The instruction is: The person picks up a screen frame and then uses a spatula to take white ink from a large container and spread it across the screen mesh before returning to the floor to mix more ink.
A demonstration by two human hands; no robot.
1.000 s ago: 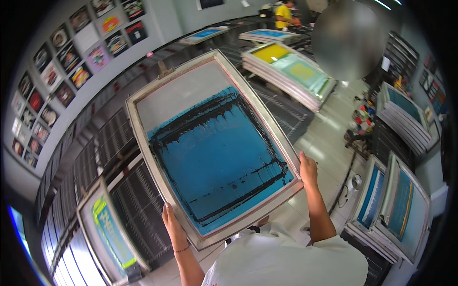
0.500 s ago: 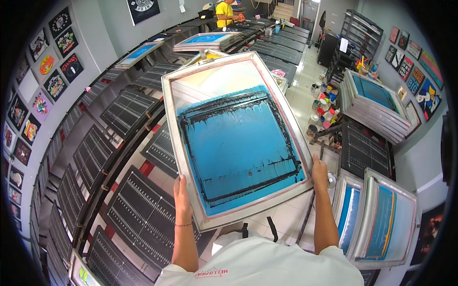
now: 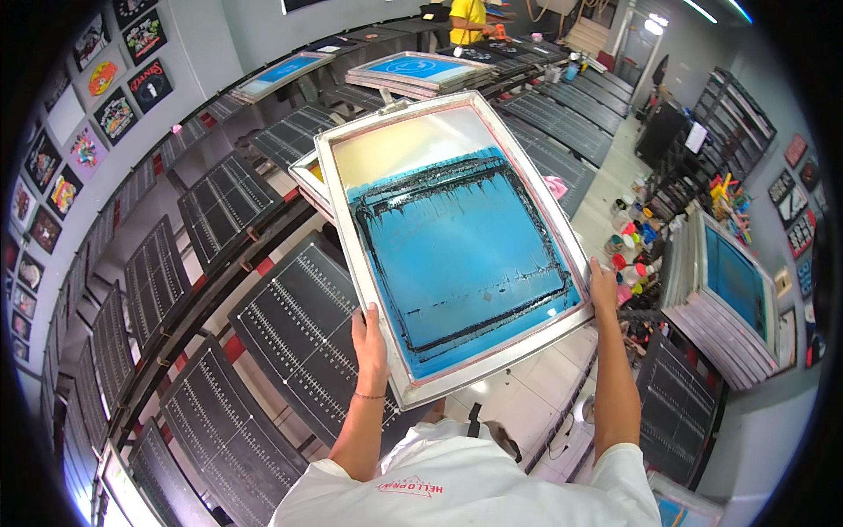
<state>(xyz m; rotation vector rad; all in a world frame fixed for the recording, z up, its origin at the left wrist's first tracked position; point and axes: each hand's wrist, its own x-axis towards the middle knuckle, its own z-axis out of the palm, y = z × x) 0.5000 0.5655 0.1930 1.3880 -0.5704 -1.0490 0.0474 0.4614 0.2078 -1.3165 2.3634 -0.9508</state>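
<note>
A large silver-rimmed screen printing frame [image 3: 474,255] tilts in front of my body, held between both hands. Its mesh is blue, with smeared black ink forming a rough rectangle and a pale yellowish band along the far end. My left hand [image 3: 371,347] grips the rim on the near left, thumb up along the edge and the other fingers hidden underneath. On the right side, near the lower corner, my right hand [image 3: 603,288] is wrapped round the rim. A small clamp-like metal piece [image 3: 390,104] shows just beyond the frame's far edge.
Rows of dark printing boards [image 3: 233,206] with white scale marks run along the left. More screens [image 3: 417,68] lie on boards ahead. A stack of screens [image 3: 716,299] leans at right, near ink pots [image 3: 628,268] on the floor. Someone in a yellow shirt [image 3: 467,19] works far off.
My view has swung left, so the right-hand stack and ink pots sit farther right. The frame stays in both hands and now overlaps another screen behind its left edge.
</note>
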